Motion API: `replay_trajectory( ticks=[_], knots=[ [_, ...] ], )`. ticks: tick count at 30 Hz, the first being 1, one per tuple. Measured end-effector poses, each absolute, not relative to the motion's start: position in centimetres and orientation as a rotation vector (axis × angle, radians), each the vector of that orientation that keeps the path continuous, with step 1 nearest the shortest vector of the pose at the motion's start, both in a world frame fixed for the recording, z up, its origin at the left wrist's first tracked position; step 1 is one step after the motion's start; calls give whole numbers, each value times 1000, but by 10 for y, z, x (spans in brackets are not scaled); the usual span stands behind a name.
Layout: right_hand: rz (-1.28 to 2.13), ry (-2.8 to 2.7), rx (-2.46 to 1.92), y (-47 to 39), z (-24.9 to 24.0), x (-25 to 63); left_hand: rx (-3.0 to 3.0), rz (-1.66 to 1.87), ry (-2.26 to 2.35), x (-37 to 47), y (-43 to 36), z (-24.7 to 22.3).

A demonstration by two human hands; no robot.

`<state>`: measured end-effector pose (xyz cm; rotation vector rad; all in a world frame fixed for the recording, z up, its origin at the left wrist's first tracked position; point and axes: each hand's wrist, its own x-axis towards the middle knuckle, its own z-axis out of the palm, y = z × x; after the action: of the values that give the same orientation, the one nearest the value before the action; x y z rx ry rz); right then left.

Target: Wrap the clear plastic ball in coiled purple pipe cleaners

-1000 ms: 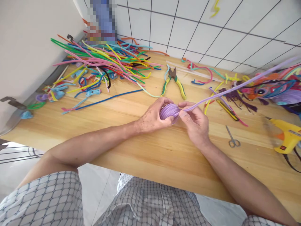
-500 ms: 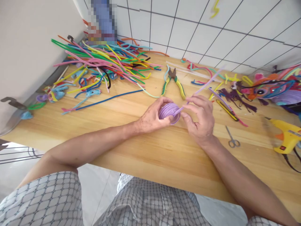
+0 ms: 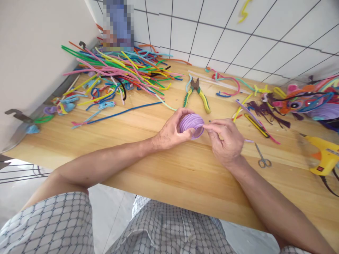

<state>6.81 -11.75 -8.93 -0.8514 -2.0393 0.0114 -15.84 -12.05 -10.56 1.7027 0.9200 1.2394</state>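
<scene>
Coil (image 3: 191, 121) (purple) slants in left hand (image 3: 171, 132), mouth facing near right.

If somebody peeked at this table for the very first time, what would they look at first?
Probably the big messy pile of colourful fuzzy sticks at the back left of the wooden table. Next might come the purple coiled shape in the middle, held in the left hand, with the right hand's fingertips at its edge. The bright yellow glue gun stands out too, over by the right edge.
</scene>
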Motion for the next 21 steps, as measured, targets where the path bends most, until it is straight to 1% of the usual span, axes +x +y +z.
replay_trajectory(
  ticks=[6,21],
  knots=[
    [138,-2012,-905,-121,-90,64,1650,1234,921,-159,-122,-106],
    [46,-2004,-890,-120,-95,63,1642,1221,855,-158,-121,-108]
  ],
)
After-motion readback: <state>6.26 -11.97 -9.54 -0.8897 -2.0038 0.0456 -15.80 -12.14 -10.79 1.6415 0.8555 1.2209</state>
